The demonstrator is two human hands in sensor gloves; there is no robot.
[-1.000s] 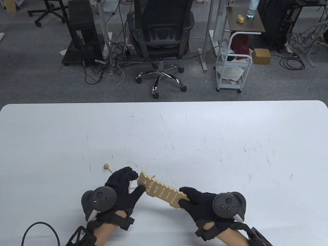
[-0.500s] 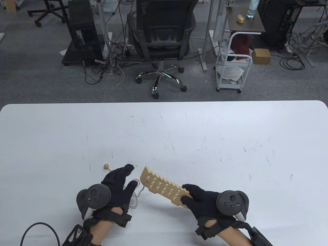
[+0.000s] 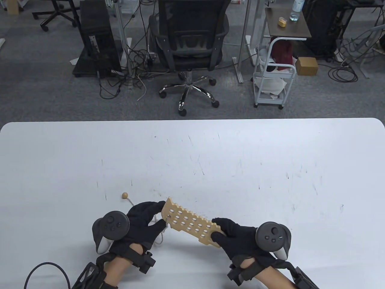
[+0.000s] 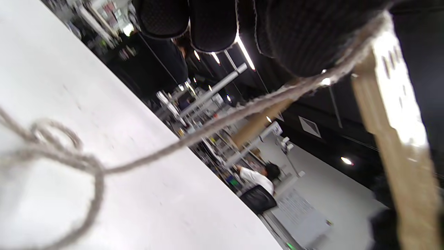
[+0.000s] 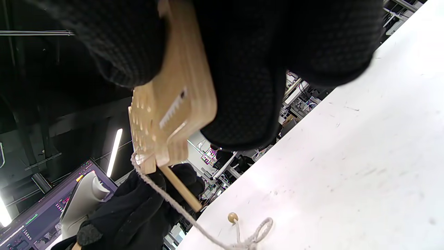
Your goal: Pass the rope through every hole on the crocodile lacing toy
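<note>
Crocodile toy (image 3: 189, 222) aslant, left-far to right-near

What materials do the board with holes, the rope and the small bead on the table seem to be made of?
Board with holes: likely unpainted wood or plywood, pale tan and matte, with a thick plain edge.
Rope: looks like twisted fibre cord, greyish and fuzzy; cotton or synthetic is unclear.
Small bead: probably wood, the same tan colour.

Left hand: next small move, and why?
Probably pull the wooden needle clear under the board and draw the rope tight. The rope already enters a hole at the board's end by the left hand, slack lies looped on the table, and the right hand holds the other end.
</note>
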